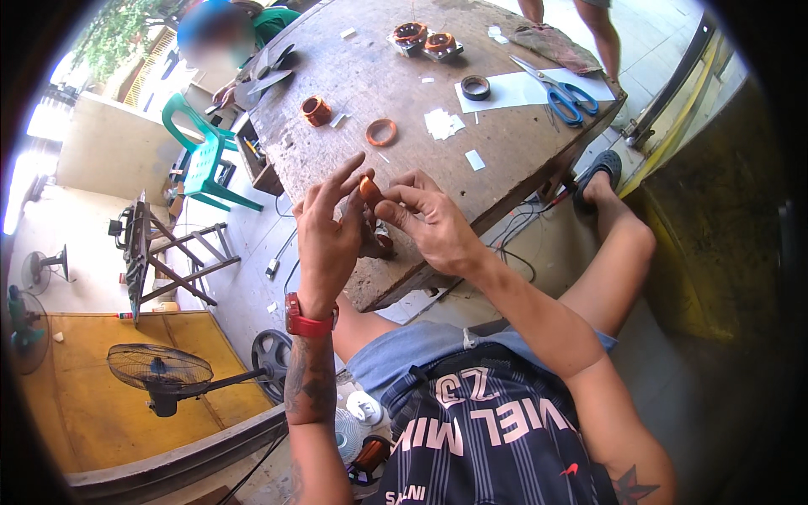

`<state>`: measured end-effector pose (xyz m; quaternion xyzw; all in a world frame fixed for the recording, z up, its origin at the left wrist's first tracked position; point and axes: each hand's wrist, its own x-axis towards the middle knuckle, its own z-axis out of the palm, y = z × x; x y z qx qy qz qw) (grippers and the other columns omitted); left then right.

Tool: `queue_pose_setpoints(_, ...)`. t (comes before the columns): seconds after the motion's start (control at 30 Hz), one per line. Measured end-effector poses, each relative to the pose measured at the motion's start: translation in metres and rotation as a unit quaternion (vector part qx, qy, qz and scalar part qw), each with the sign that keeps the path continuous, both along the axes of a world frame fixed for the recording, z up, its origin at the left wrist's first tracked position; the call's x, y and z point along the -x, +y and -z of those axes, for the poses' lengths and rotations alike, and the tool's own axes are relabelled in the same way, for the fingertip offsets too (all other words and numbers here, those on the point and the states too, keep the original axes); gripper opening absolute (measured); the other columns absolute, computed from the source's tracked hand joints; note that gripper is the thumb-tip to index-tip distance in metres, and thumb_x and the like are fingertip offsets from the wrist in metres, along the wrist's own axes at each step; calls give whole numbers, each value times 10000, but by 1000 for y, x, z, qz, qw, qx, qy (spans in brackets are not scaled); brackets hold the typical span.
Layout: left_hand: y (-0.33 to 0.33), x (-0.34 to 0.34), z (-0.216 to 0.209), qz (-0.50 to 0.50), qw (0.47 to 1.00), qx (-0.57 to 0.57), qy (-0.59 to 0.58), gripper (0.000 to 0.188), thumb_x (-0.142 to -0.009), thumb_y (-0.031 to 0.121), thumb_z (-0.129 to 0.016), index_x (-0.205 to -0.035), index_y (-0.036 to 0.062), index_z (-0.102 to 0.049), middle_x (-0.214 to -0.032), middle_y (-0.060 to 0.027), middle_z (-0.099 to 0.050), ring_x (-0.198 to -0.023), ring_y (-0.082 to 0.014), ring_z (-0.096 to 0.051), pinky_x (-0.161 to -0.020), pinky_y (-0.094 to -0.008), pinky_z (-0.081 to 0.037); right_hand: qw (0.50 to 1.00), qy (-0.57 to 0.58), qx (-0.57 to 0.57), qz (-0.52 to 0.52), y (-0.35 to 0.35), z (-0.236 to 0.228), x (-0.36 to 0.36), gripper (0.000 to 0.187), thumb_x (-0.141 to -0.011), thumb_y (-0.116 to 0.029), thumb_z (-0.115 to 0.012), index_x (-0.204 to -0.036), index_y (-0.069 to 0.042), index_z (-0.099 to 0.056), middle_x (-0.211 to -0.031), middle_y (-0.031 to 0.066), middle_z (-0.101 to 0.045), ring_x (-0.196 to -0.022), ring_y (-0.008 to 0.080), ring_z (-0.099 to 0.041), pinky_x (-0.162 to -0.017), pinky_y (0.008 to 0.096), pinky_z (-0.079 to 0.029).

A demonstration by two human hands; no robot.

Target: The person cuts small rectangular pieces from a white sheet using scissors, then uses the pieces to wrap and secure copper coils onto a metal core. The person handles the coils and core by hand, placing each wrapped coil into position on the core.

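Between my two hands, above the near corner of the wooden table (278, 126), is a small copper wire coil (369, 192). My left hand (330, 231) holds it from the left, with one finger stretched upward. From the other side, my right hand (436, 220) pinches its edge between thumb and fingers. Just below the hands sits a small dark and reddish piece (384, 239), mostly hidden. Farther up the table lie a flat copper ring coil (381, 132) and a taller copper-wound coil (316, 111).
Two wound motor stators (410, 35) stand at the far side. Blue-handled scissors (572, 103) and a black tape roll (475, 87) lie on white paper, near white paper slips (443, 124). A fan (160, 370) stands at lower left, a green chair (202, 156) beyond. Another person (273, 23) is across the table.
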<state>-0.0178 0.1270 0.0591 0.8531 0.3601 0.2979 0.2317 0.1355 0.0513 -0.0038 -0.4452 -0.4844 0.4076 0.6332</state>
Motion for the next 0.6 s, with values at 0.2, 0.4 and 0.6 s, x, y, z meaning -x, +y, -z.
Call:
queue_pose_setpoints(0.2,5,5,4,41,994,55,-87,318,-950,4,-696,-1248,108,-733,-1159,-90,-797,-1087,-187,-758,-879,-314,-565,981,-174,-74,46,-20,-4,-12,263,-1010,-197,-734,-1209,-27,-767,-1306,123,-597,-1214,298,-516,-1067,405,-458)
queue_pose_setpoints(0.4,10,9,4,28,978,-202,39,230,-887,55,-779,-1109,117,-769,-1188,-41,-724,-1180,-272,-616,-1034,-406,-439,979,-166,-117,6,-16,-6,-19,256,-975,-117,-738,-1212,-22,-763,-1433,193,-619,-1267,366,-623,-1072,440,-514)
queue_pose_setpoints(0.6,16,12,1,65,973,-211,66,196,-875,74,-802,-1064,122,-773,-1146,-27,-727,-1160,-267,-614,-1018,-398,-439,988,-111,-93,-48,-19,-7,-24,234,-971,-44,-720,-1199,-14,-766,-1464,190,-610,-1246,346,-669,-1039,411,-536)
